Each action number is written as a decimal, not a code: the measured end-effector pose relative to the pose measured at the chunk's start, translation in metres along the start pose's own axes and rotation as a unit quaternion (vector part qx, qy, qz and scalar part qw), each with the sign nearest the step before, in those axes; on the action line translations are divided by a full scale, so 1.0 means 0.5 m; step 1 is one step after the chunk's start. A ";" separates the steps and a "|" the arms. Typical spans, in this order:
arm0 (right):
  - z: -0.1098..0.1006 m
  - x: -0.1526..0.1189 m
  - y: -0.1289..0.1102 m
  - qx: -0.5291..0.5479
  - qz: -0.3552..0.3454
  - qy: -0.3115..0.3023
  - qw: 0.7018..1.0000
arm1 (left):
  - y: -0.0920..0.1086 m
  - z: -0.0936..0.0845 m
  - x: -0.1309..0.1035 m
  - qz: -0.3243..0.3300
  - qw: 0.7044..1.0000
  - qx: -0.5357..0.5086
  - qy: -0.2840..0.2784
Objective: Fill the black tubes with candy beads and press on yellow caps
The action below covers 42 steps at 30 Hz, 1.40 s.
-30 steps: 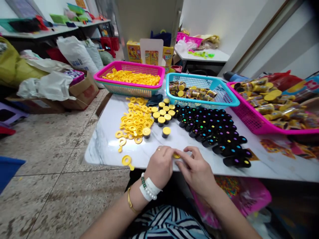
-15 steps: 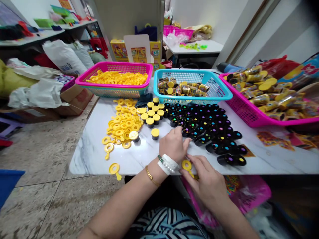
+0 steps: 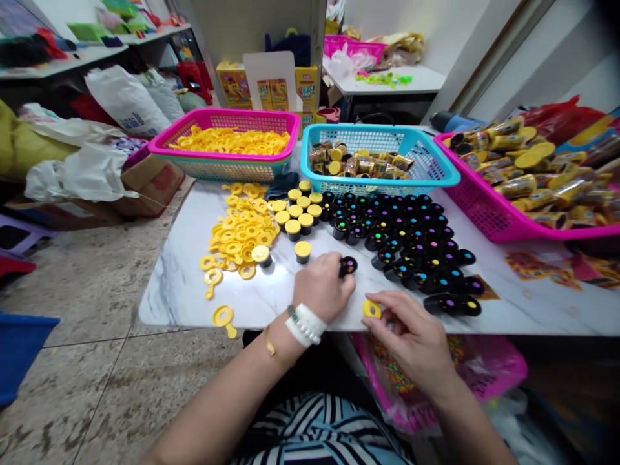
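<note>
Yellow plastic ring piece [image 3: 372, 309], one, pinched between thumb and fingertips of the right hand [image 3: 411, 323], seemingly by its side so that the hole stays uncovered; black cup [image 3: 349, 265], one, purple-spotted, at two o'clock of the left hand [image 3: 320, 287], whose fingers curl closely about it, apparently to steady it. Around the held ring, presumably sorted for reach: loose yellow rings [image 3: 242, 236] at ten o'clock, yellow-capped cups [image 3: 294, 212] at eleven, ranked black cups [image 3: 411, 242] at one. Marbled tabletop [image 3: 177, 284]: front edge just beside at six o'clock, perforated blue basket [image 3: 378, 189] bounding twelve, moving room at nine.
</note>
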State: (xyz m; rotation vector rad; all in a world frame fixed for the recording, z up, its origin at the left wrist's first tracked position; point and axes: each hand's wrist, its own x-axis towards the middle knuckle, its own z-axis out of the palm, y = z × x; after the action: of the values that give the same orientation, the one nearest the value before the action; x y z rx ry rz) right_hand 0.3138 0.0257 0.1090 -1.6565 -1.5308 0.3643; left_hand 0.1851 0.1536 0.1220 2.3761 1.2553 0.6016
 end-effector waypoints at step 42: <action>0.001 0.111 -0.020 0.270 0.165 -0.208 0.925 | -0.071 -0.076 -0.064 -0.085 0.857 -0.431 -0.268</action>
State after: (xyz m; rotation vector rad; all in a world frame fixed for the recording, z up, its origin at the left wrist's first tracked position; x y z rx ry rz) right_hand 0.3183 0.0762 0.1334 -1.4299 -1.2651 1.2699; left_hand 0.1246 0.1507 0.1294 1.4939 0.7023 0.3017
